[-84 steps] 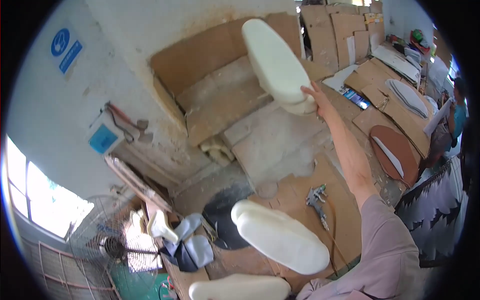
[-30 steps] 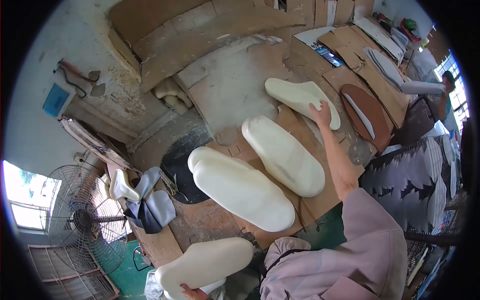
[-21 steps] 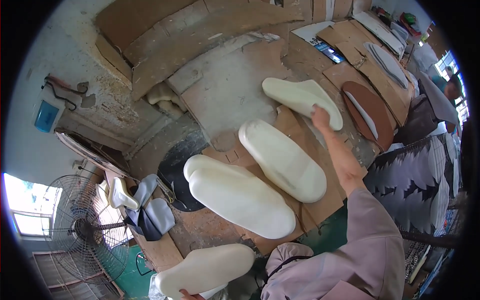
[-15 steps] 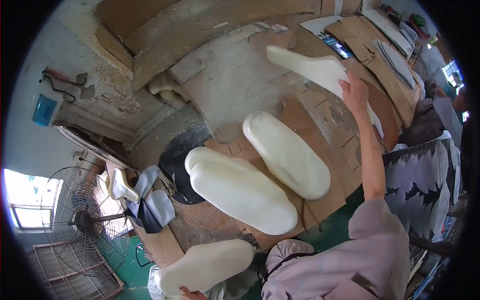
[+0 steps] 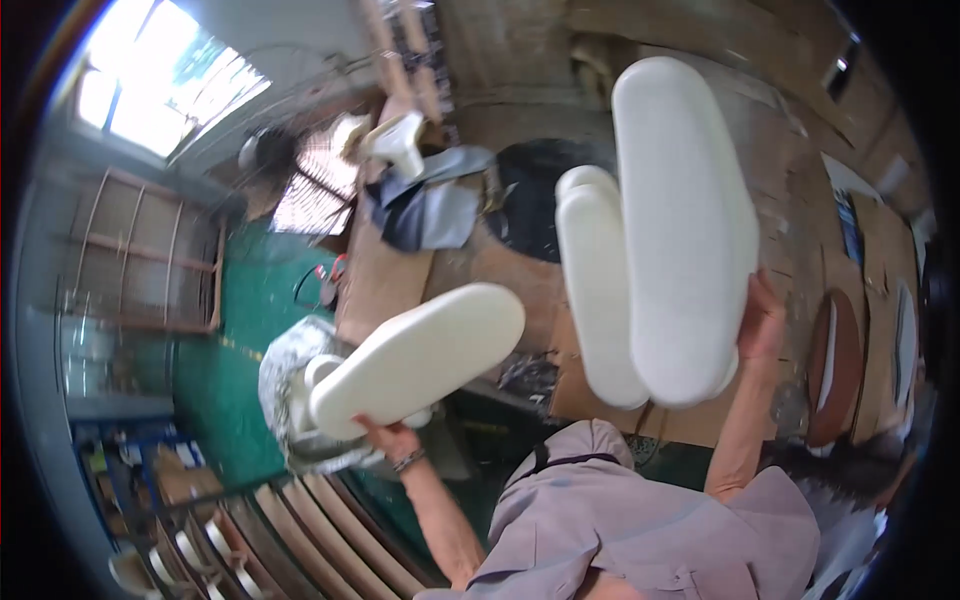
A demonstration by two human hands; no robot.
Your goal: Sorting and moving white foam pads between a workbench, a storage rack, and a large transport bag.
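Observation:
My left hand (image 5: 392,438) is closed on the lower edge of a long cream-white foam pad (image 5: 425,355), rounded at its end and tilted up to the right. It is over a pale bag (image 5: 280,400) from which other cream pieces show. My right hand (image 5: 763,318) grips the right edge of a larger cream foam pad (image 5: 680,220), held up almost lengthwise above the table. My right fingers are partly hidden behind its edge. Left of it, two overlapping foam pads (image 5: 590,290) lie on cardboard on the table, and the edge of another shows below the larger pad.
A cardboard-covered table (image 5: 530,330) spreads ahead, with a round black disc (image 5: 540,190) and dark and grey sheet material (image 5: 430,205) on it. A brown curved piece (image 5: 832,370) stands at the right. Several long brown curved pieces (image 5: 320,530) are racked at the lower left.
My view has swung left. My right hand has left the far right side of the table and come nearer, now holding a pad up. The left pad has risen into fuller view.

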